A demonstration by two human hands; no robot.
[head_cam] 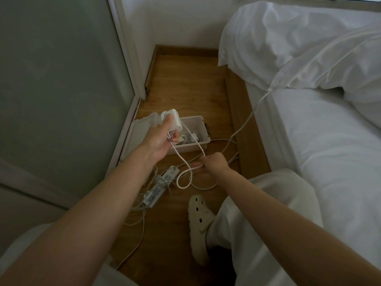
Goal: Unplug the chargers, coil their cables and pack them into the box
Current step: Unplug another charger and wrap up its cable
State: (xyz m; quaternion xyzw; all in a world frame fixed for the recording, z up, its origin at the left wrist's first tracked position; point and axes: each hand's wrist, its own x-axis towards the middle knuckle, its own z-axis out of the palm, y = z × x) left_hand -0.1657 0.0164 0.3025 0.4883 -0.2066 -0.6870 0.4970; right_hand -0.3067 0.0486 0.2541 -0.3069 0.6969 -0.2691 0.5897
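**Coiling above the box: where this cable could get away from us**

Our left hand [162,135] grips the white charger brick [172,117], thumb across its top and fingers curled under it, pinning a few turns of cable against the body. We hold it just above the open white box [191,148], which sits on the wooden floor with other adapters already inside and its lid [140,135] lying beside it. Our right hand [214,164] is closed in a pinch on the charger's cable [186,176]. The cable runs down from the brick and droops in a loose loop below our fingers, close over the power strip [165,180].

That hanging loop is the main worry. As we draw it in, it could hook on the strip or on the loose wires [140,213] tangled around it and drag them along.

A second cable [245,122] runs from the floor up onto the bed and passes near our right hand, so we could easily wind it into the coil by mistake.

We cannot tell whether the far end of our cable is free, as it is lost among the other wires. If it is plugged in, a firm pull may jerk the strip or strain the connector.

If the left fingers loosen, the turns already gathered will likely spring off the brick.
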